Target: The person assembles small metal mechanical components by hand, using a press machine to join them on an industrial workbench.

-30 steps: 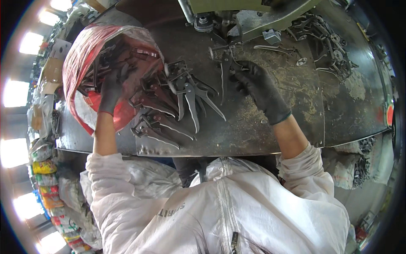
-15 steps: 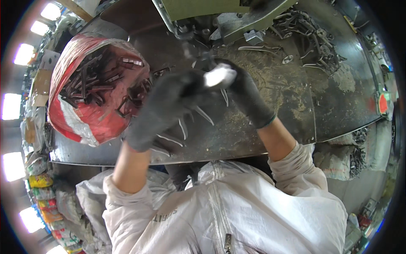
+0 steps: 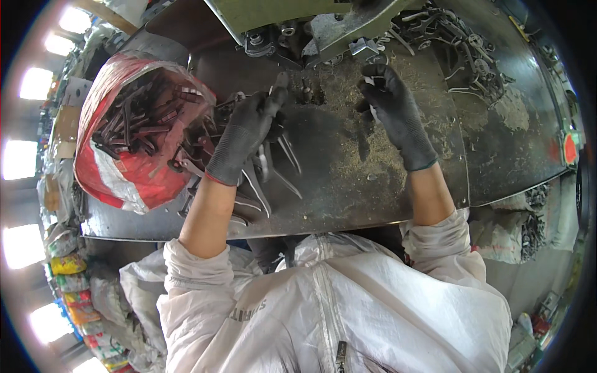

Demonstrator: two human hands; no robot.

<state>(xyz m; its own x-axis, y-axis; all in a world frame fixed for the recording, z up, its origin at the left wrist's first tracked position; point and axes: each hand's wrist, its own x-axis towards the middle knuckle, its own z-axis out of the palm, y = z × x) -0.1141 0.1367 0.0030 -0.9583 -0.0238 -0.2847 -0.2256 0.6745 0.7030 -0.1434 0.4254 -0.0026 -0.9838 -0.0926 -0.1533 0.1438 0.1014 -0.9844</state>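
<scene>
My left hand (image 3: 245,127), in a dark grey knit glove, is closed above the metal bench, its fingertips pinched together. A thin light edge shows at the fingertips, too small to name. Beneath and beside that hand lie several curved silver metal levers (image 3: 254,186). My right hand (image 3: 398,118), gloved the same way, has its fingers curled round a slim pale metal piece (image 3: 374,114); most of it is hidden by the glove. Ahead of both hands stands a green press machine (image 3: 280,12) with a steel tool head (image 3: 289,46).
At the left, a red and white sack (image 3: 124,186) holds dark narrow metal parts (image 3: 140,115). A heap of silver metal parts (image 3: 472,62) lies at the far right of the bench (image 3: 348,193). Yellowish grit covers the middle. A red round thing (image 3: 569,149) sits at the right edge.
My hands, together before the press, have moved apart: the left stays over the levers, the right has gone right. The blurred bright piece between them no longer shows there.
</scene>
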